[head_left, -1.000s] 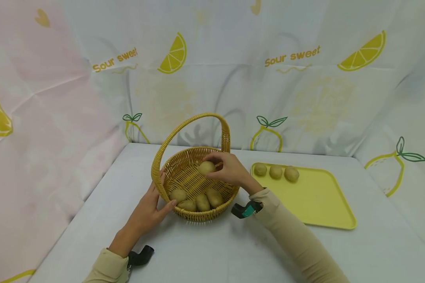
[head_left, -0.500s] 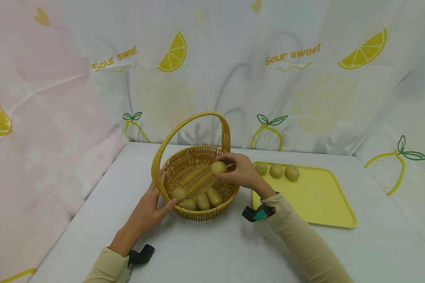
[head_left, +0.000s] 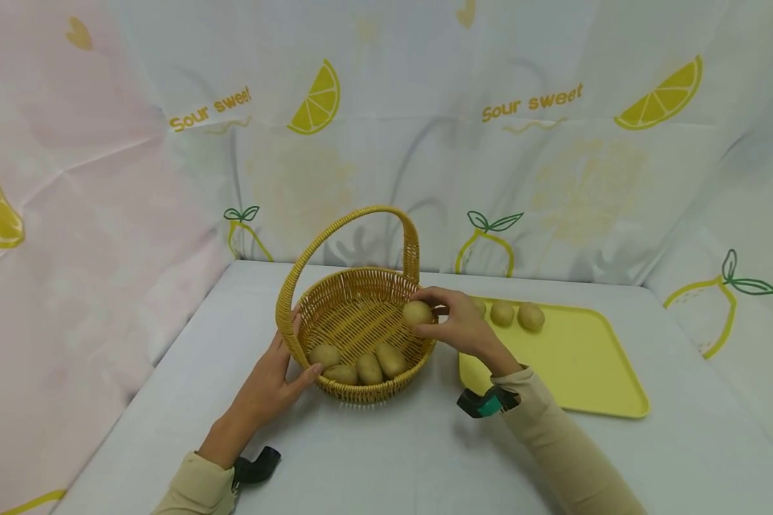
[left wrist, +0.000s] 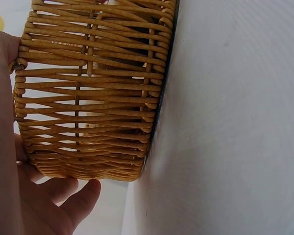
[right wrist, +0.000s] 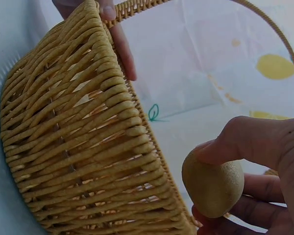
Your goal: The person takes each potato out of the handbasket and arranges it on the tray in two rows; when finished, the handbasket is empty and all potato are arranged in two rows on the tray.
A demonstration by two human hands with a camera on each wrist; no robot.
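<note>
White cloth with lemon prints [head_left: 386, 164] hung behind a pale tabletop [head_left: 335, 465]. On the right lay a yellow tray [head_left: 580, 357], flat, and just to its left stood a wicker basket [head_left: 354, 322], upright, its handle [head_left: 386, 209] arched above. The left hand [head_left: 270, 390] was curled over the basket's left edge, thumb upon the rim and fingers along the outer wall, probably so that it would not slip. The right hand [head_left: 454, 322] was partly closed, pinching one potato [head_left: 416, 313] by the right rim; such a light hold seemed enough for a small round thing. Four potatoes [head_left: 369, 368] were gathered inside, along the near wall. Three other potatoes [head_left: 502, 313] formed a row at the tray's far left corner, which looked deliberate to me.
</note>
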